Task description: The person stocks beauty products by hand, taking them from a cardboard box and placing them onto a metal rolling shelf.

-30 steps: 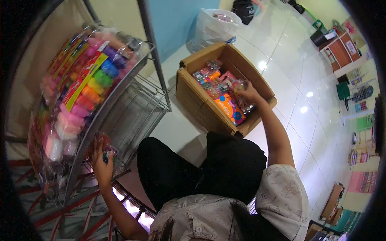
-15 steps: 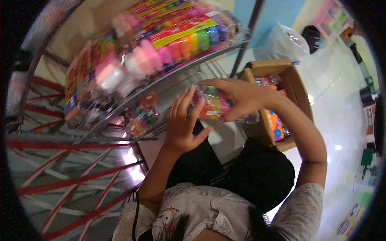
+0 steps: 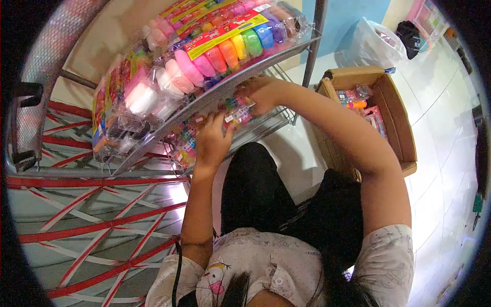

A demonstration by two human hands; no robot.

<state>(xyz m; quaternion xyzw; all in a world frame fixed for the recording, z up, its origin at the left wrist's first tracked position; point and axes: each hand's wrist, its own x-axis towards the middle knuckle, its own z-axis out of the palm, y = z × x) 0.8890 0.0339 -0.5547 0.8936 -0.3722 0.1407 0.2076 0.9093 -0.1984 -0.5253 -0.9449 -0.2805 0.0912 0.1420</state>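
Observation:
Under the upper wire shelf (image 3: 225, 88), my right hand (image 3: 263, 94) grips a clear plastic packet (image 3: 238, 111) with small colourful contents; its fingertips are partly hidden by the shelf edge. My left hand (image 3: 212, 143) has its bent fingers and thumb at the near left end of the same packet. More colourful packets (image 3: 184, 151) lie to the left of my left hand on the lower shelf. What exactly is inside the packets is too small to tell.
Above my hands, the upper shelf carries several clear packs of rainbow-coloured clay (image 3: 230, 51). An open cardboard box (image 3: 404, 123) with packaged goods stands on the floor to the right. Behind it are a white plastic bag (image 3: 373, 46) and a black bag (image 3: 409, 38).
Both hands have moved with the packet, up and left in the view, from in front of the shelf to under the upper shelf. My left fingers, spread before, now bend at the packet.

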